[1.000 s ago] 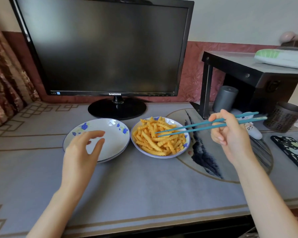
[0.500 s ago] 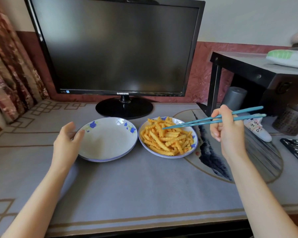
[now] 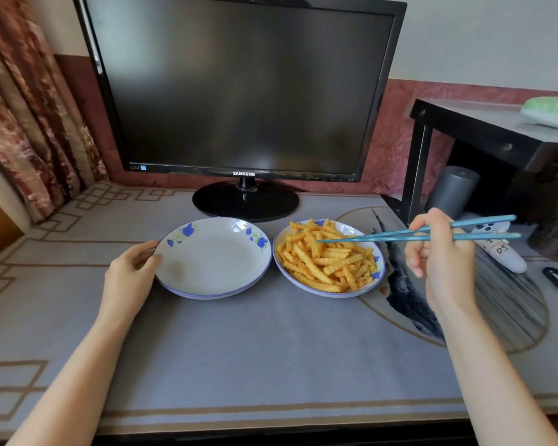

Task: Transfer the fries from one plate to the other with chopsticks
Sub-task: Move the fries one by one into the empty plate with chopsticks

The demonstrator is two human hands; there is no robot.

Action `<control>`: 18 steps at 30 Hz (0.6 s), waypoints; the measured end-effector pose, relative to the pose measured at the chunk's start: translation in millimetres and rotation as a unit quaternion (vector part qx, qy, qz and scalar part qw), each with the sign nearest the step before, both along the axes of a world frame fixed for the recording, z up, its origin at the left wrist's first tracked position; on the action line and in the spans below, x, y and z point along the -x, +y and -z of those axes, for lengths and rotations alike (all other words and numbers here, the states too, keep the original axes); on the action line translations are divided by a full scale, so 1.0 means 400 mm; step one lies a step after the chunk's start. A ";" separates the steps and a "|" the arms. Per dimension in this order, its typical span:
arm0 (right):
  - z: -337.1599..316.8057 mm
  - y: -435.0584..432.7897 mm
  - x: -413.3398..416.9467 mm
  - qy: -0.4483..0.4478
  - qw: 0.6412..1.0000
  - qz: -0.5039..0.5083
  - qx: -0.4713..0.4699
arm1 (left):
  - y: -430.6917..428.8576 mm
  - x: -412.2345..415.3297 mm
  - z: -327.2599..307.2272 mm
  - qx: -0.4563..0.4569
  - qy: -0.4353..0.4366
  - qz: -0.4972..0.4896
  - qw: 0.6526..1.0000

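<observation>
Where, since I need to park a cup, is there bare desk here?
Free: the grey mat in front of the empty plate and fries plate; also the strip left of the left hand, toward the curtain. Crowded: by the monitor stand, and right, under the shelf.

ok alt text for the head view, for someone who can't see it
A right hand holds blue chopsticks with their tips over a plate piled with crinkle-cut fries, while the left hand grips the rim of an empty flowered plate beside it. Both sit on a grey desk before a dark monitor.
</observation>
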State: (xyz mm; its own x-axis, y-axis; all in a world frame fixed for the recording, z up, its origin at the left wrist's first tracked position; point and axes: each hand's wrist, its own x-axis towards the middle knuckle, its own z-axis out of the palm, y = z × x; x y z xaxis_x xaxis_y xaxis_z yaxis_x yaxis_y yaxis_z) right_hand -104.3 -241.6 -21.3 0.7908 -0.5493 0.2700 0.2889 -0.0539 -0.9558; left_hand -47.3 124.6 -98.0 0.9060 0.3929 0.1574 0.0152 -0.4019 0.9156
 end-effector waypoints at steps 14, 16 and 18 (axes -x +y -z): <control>0.009 0.012 0.002 0.020 0.995 0.032 -0.096 | 0.006 -0.003 0.012 0.002 -0.022 0.009 1.000; 0.006 0.014 0.004 0.014 0.994 0.033 -0.106 | 0.007 -0.004 0.013 0.003 -0.020 0.011 1.000; -0.004 0.017 0.005 0.005 0.992 0.035 -0.118 | 0.010 -0.005 0.015 0.002 -0.021 0.012 1.000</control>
State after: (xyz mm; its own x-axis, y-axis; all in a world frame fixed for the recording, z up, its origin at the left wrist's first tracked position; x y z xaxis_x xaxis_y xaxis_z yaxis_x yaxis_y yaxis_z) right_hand -106.3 -234.8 -19.8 0.7501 -0.6504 0.1199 0.2830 0.1519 -0.9470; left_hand -45.4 128.4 -104.1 0.9080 0.3717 0.1933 -0.0320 -0.3984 0.9167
